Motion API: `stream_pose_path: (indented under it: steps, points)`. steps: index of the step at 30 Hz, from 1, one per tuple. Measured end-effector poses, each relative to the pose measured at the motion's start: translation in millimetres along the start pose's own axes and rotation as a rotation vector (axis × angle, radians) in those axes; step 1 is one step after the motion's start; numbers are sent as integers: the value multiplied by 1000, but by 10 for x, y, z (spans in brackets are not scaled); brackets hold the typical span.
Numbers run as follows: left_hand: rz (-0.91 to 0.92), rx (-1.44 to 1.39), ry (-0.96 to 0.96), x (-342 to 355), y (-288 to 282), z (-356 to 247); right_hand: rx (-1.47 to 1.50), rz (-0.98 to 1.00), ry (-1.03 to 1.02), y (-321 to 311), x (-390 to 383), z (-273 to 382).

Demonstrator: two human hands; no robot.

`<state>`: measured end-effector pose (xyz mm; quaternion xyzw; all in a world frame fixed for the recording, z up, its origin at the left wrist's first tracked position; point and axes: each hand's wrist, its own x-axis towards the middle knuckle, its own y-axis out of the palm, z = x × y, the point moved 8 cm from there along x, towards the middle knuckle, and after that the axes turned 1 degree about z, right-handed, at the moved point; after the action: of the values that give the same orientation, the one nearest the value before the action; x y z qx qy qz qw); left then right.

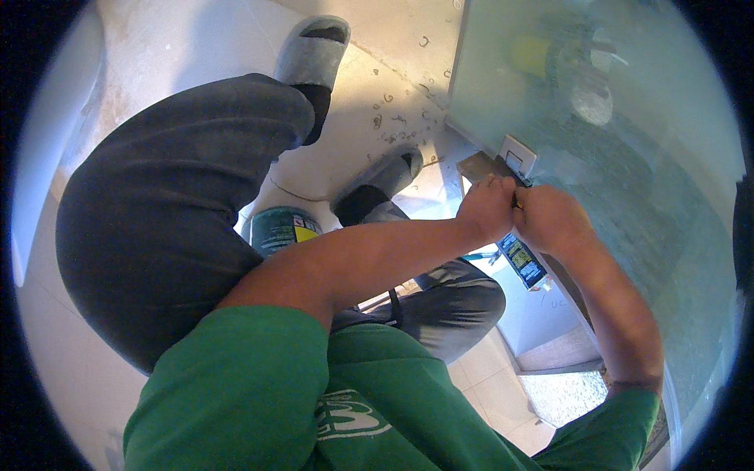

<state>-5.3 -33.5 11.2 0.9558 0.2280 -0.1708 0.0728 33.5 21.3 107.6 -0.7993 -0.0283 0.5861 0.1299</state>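
Across pale floor tiles strewn with dark, curled scraps, crouching beside a broad, cloudy greenish glass panel. Holding left hand and right hand together at the panel's edge, fingers curling, mostly hiding a small dark piece just below a square whitish plate; not showing clearly whether clamping on it. Also covering the upper end of a rectangular, dark-blue labelled pack. Partly blocking a rounded green tub with a dark fabric trouser leg. Wearing scuffed gray slippers.
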Motion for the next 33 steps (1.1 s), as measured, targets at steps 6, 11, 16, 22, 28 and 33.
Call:
stream_pose_path:
  steps: [6, 11, 16, 22, 28, 33]
  points:
    - [5, -84, -52, 85, -8, 191, -31, 48, 6, -19, 238, 63]
    - [26, -101, -28, 138, 27, 287, 29, -43, -64, -114, 267, 139]
    - [-27, -231, -82, 128, -141, 116, 6, -21, -36, -319, 279, 129]
    - [65, -212, -204, 182, -146, 102, -62, 85, -28, -287, 391, 15]
    - [-12, -181, -108, 188, -30, 203, -38, 40, -13, -237, 304, 44]
    - [17, -150, -88, 178, -40, 190, -60, 76, -6, -202, 297, 79]
